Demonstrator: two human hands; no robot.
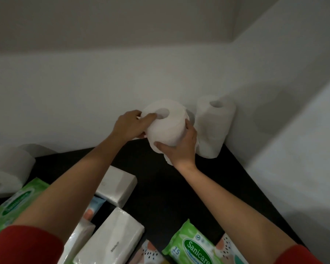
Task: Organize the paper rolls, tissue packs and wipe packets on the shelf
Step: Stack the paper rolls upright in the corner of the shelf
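Note:
Both hands hold a white toilet paper roll point(168, 126) upright, above the back of the dark shelf point(160, 187). My left hand point(130, 126) grips its top left edge, with fingers near the core hole. My right hand point(181, 149) grips its lower right side. Part of another white roll point(168, 161) shows beneath it, mostly hidden by my right hand. A taller paper towel roll point(213, 126) stands in the back right corner. More rolls point(8, 168) lie at the left. White tissue packs point(116, 185) point(112, 239) and green wipe packets point(191, 244) point(13, 204) lie in front.
White walls close the shelf at the back point(84, 92) and on the right point(293, 149). Patterned packets point(227, 246) point(149, 252) sit at the front edge. A small blue packet point(97, 204) peeks out under my left forearm. Bare dark shelf shows in the middle.

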